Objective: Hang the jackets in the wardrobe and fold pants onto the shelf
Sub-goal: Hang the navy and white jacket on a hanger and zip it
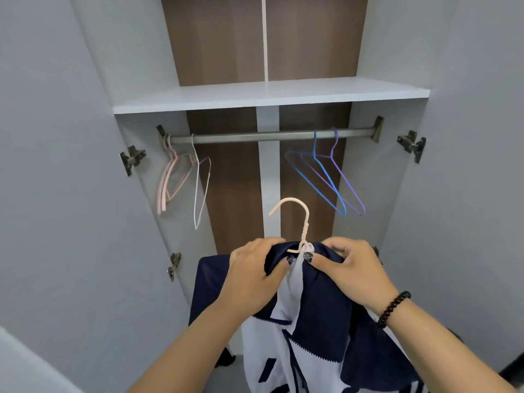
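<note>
Wardrobe (85, 194): open; rail (269, 136) carries five bare hangers (326, 177).
Shelf (269, 95): bare.
Left hand (252, 276): grips jacket (326, 302) collar.
Right hand (354, 270): pinches collar beside cream hanger (300, 217).

I see the scene in soft, even light that seems to come from behind and above me, so the white shelf (272, 95) is bright and the space under it, around the rail (269, 136), is a little darker. There is no hard glare, only weak shadows. The wide lens bends the wardrobe doors (56, 165) outward at the edges, and the picture is slightly soft, mostly on the thin hangers (326, 180).
</note>
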### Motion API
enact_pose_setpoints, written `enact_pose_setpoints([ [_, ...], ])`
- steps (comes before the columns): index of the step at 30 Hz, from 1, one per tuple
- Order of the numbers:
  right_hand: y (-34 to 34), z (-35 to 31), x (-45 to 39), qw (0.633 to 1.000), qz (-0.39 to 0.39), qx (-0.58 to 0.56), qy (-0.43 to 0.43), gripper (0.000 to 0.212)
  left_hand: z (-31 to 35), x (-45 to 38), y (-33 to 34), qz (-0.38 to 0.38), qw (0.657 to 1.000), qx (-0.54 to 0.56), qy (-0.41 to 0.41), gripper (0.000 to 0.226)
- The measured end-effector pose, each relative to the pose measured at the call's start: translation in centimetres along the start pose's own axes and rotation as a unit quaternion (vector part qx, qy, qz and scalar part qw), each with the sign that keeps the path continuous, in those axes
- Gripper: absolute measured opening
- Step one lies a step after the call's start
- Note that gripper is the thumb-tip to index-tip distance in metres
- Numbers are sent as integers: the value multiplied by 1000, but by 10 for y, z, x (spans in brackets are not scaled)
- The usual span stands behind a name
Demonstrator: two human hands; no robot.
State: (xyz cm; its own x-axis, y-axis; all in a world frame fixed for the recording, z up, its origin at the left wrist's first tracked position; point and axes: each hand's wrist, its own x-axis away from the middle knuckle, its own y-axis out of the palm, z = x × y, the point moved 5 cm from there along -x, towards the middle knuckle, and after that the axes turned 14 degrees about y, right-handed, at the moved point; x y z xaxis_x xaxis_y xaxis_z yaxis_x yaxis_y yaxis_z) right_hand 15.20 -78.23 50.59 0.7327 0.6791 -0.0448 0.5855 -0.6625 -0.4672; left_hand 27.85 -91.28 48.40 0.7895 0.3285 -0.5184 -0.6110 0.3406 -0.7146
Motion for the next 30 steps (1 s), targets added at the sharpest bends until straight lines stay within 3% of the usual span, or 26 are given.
enact_pose_setpoints([
  [6, -11, 7, -53, 1000, 0, 2, -9, 16, -41, -20, 26, 51, 995, 4, -91, 72],
  [9, -3, 6, -83, 999, -19, -29, -3, 8, -70, -32, 36, 74, 990, 6, -118, 78],
  [12, 10, 1, -119, 999, -18, -35, -6, 21, -104, -53, 40, 105, 984, 0, -144, 78],
  [16, 27, -6, -170, 998, 10, -67, 7, 22, -156, -73, 46, 213, 948, 42, -232, 91],
  [18, 35, -10, -199, 996, 19, -81, 14, 21, -181, -87, 59, 221, 932, 141, -250, 86],
  [21, 48, -24, -242, 996, 18, -88, 19, 25, -216, -122, 73, 167, 917, 259, -253, 53],
  [23, 53, -31, -269, 994, 33, -99, 28, 30, -238, -147, 71, 136, 923, 274, -234, 36],
  [30, 62, -32, -338, 973, 112, -172, 105, 16, -271, -199, 50, 108, 924, 338, -142, 22],
])
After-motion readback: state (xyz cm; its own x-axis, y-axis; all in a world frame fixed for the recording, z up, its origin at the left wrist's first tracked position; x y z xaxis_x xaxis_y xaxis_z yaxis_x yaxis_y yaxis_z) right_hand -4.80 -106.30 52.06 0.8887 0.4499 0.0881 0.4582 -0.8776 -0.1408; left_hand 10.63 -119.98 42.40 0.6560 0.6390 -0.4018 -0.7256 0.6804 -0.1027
